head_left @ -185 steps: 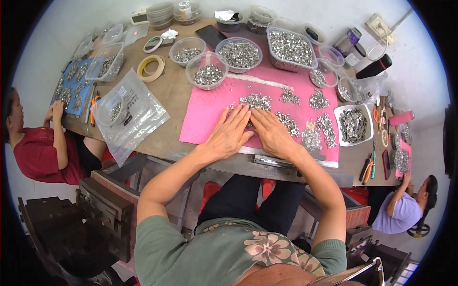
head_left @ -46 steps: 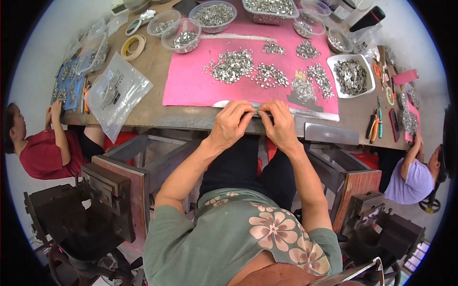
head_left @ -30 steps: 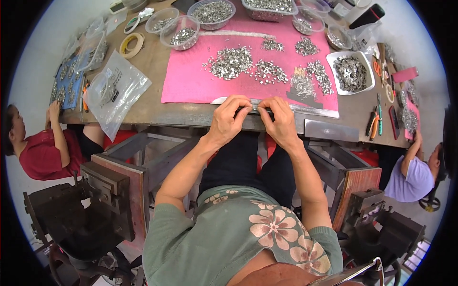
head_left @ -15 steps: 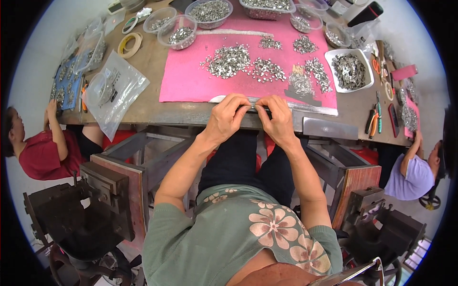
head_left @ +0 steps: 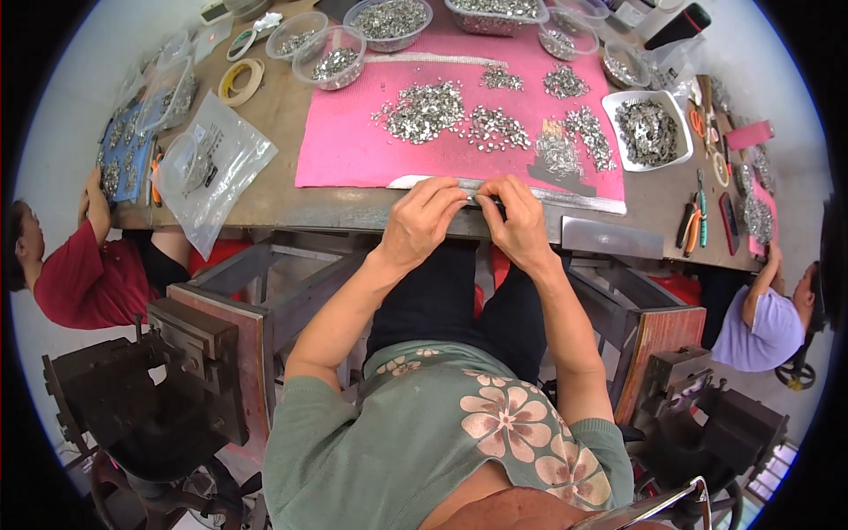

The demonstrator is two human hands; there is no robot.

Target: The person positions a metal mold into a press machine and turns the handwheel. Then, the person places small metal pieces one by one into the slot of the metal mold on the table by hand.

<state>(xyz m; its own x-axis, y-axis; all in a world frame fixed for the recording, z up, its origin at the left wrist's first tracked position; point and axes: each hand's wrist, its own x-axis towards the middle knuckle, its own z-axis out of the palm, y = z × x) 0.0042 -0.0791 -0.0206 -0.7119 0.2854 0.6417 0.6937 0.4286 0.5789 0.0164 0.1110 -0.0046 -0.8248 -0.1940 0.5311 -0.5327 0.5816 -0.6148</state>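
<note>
Both my hands meet at the front edge of the table, fingertips pinched close together. My left hand (head_left: 422,219) and my right hand (head_left: 516,219) are closed on something small, largely hidden between the fingers; its kind cannot be made out. Just beyond them lies a pink ribbed mat (head_left: 344,150) with a silvery strip (head_left: 579,201) along its near edge. Several heaps of small shiny metal pieces rest on the mat, the largest metal heap (head_left: 424,112) left of the middle. To the right, a bundle of thin metal pins (head_left: 558,155) lies by a grey flat piece (head_left: 562,180).
A white dish (head_left: 614,115) of dark metal parts stands at the right, near pliers (head_left: 687,225) and a metal plate (head_left: 611,238). Clear tubs (head_left: 329,62) line the back. Left are a plastic bag (head_left: 234,150) and a tape roll (head_left: 240,84). Co-workers sit at both sides.
My hands stay pinched together at the table edge, with only a slight shift of the fingers. The co-worker on the left has drawn an arm in a little.
</note>
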